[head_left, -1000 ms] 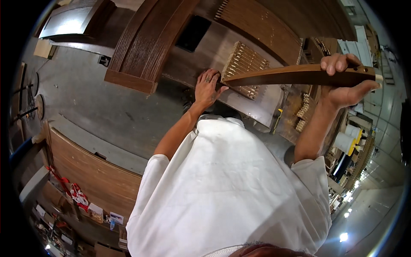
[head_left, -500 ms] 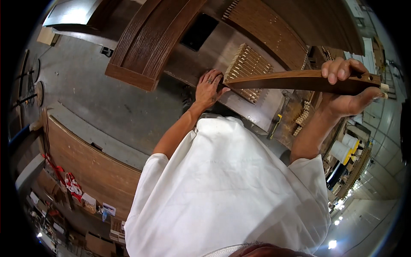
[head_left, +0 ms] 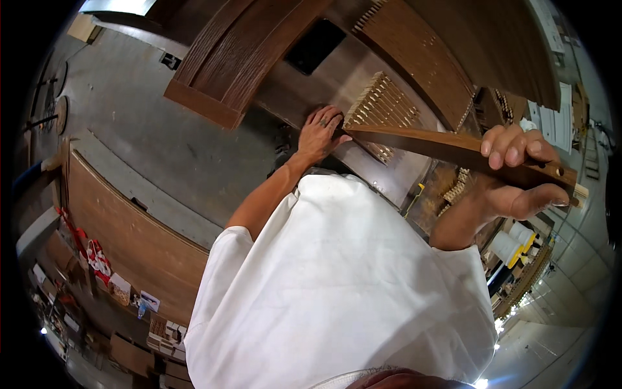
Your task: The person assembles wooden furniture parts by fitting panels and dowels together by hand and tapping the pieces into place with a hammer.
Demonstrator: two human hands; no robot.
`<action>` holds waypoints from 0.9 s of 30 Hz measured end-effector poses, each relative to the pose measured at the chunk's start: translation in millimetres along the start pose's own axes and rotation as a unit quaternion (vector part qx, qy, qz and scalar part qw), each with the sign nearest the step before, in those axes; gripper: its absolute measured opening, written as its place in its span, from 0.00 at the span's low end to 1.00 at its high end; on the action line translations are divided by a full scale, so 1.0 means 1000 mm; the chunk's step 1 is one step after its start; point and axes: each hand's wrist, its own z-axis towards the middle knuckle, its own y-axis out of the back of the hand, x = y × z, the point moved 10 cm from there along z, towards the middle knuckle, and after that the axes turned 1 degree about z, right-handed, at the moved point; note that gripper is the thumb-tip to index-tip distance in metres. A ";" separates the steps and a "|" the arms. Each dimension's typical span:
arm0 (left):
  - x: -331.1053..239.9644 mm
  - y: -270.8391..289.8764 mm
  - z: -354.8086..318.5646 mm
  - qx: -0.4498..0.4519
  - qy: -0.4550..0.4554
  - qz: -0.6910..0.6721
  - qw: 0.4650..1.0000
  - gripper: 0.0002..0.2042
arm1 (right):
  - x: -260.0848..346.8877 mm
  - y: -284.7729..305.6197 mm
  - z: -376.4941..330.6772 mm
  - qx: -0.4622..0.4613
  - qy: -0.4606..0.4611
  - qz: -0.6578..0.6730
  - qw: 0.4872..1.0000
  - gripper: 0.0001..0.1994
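A long dark-brown wooden rail point(head_left: 427, 144) stretches between my hands, its right end large in view. My right hand point(head_left: 518, 162) grips that end, fingers over the top edge and thumb below. Round holes and pale dowels point(head_left: 581, 192) show there, the dowels sticking out of the end face. At the rail's far end my left hand point(head_left: 317, 136) is closed, thumb and fingers around the tip, close to the workbench edge. Just beyond the rail, several pale dowels point(head_left: 383, 107) lie in rows on the workbench point(head_left: 340, 61).
A dark wooden panel point(head_left: 240, 58) overhangs the bench at left, beside a black flat rectangle point(head_left: 315, 47). Farther back lies a curved board point(head_left: 414, 55) with dowels along its edges. A yellow-and-black tool point(head_left: 414, 198) and white buckets point(head_left: 508, 246) are at right. Behind left stands another wooden-sided bench point(head_left: 136, 227).
The rail's right end has dropped with my right hand, so the rail now slopes down to the right. My left hand stays at the far end. The whole view has shifted slightly.
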 end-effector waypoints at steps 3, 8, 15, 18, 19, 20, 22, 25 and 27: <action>0.002 0.001 -0.002 -0.001 0.005 0.007 1.000 0.26 | -0.003 -0.006 -0.001 -0.008 0.002 -0.008 1.000 0.35; -0.002 0.003 0.000 -0.004 0.007 0.011 1.000 0.26 | 0.000 -0.020 -0.008 0.033 0.028 0.024 0.999 0.31; 0.001 0.012 -0.001 -0.023 0.030 -0.025 0.999 0.26 | -0.003 -0.028 -0.011 0.066 0.008 0.029 0.997 0.28; 0.003 0.009 -0.002 -0.012 0.030 -0.031 0.999 0.26 | -0.004 -0.035 -0.013 0.079 0.029 0.044 0.995 0.27; 0.003 0.011 -0.001 -0.016 0.028 -0.031 0.999 0.26 | -0.004 -0.037 -0.014 0.082 0.028 0.040 0.995 0.28; 0.004 0.015 -0.001 -0.018 0.028 -0.029 0.999 0.26 | -0.002 -0.040 -0.016 0.086 0.028 0.035 0.995 0.28; 0.007 0.021 -0.002 -0.013 0.050 -0.104 0.993 0.21 | 0.000 -0.044 -0.020 0.079 0.028 0.036 0.996 0.27; 0.030 0.032 -0.016 -0.010 0.153 -0.199 0.968 0.16 | -0.006 -0.036 -0.018 0.051 0.033 0.070 0.996 0.26; 0.037 0.059 -0.030 -0.071 0.171 -0.224 0.957 0.14 | -0.030 -0.030 -0.025 0.036 -0.043 0.046 0.997 0.26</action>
